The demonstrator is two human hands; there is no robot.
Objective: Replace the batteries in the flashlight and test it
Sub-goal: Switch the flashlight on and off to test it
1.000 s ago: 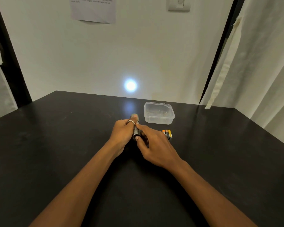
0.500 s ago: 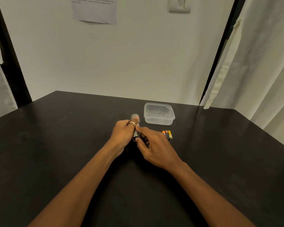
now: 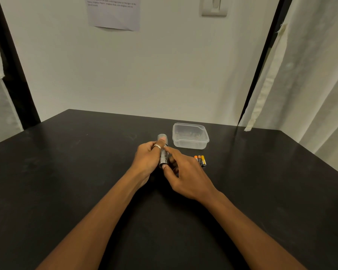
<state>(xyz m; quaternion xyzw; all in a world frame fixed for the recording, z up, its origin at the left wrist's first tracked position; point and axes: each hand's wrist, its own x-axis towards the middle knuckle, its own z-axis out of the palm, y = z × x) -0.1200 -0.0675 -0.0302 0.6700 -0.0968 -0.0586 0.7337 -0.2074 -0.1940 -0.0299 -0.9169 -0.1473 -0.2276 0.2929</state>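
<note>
The left hand (image 3: 147,158) curls round a small silver metal cylindrical flashlight (image 3: 163,156) over the middle of the black bench (image 3: 66,172), its head pointing far. The right hand (image 3: 185,176) pinches its near end. Just right lie three orange-and-black batteries (image 3: 200,160), with a clear plastic tub (image 3: 189,145) beyond them.

My left hand (image 3: 146,159) grips the flashlight (image 3: 163,156), thumb along its barrel, head toward the wall. My right hand (image 3: 186,177) pinches its tail end. Batteries (image 3: 200,160) lie just beside my right fingers, near a clear plastic box (image 3: 189,145) on the black table (image 3: 66,172).
</note>
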